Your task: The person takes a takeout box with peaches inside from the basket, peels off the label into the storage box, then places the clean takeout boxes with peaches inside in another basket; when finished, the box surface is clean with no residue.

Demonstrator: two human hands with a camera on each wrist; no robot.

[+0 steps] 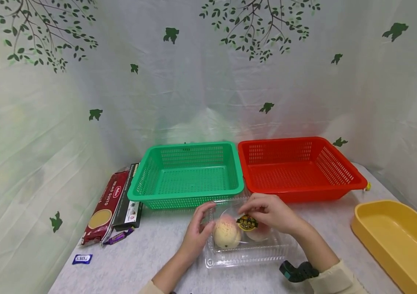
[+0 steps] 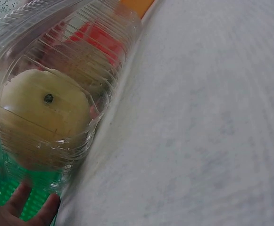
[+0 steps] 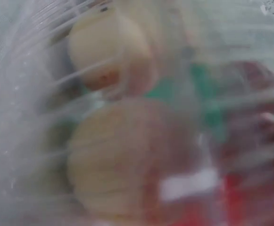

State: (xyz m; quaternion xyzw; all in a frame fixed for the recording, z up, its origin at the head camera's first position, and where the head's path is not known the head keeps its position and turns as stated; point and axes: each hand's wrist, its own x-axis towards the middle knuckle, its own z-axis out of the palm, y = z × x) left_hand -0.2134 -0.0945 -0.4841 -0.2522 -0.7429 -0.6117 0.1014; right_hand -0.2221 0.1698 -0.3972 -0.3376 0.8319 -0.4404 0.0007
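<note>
Both hands are working at a clear plastic clamshell (image 1: 245,249) lying on the bench (image 1: 157,253) just in front of the green basket (image 1: 188,173). Two peaches (image 1: 226,233) are sitting inside it. Left hand (image 1: 197,234) is curling its grip around the box's left edge. Right hand (image 1: 272,212) is resting on the lid, fingertips pinching near the dark label (image 1: 246,223). Beside the green basket, a red basket (image 1: 300,167) is standing.

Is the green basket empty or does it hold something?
Empty. The head view shows the bare mesh floor of the green basket, with nothing inside.
</note>
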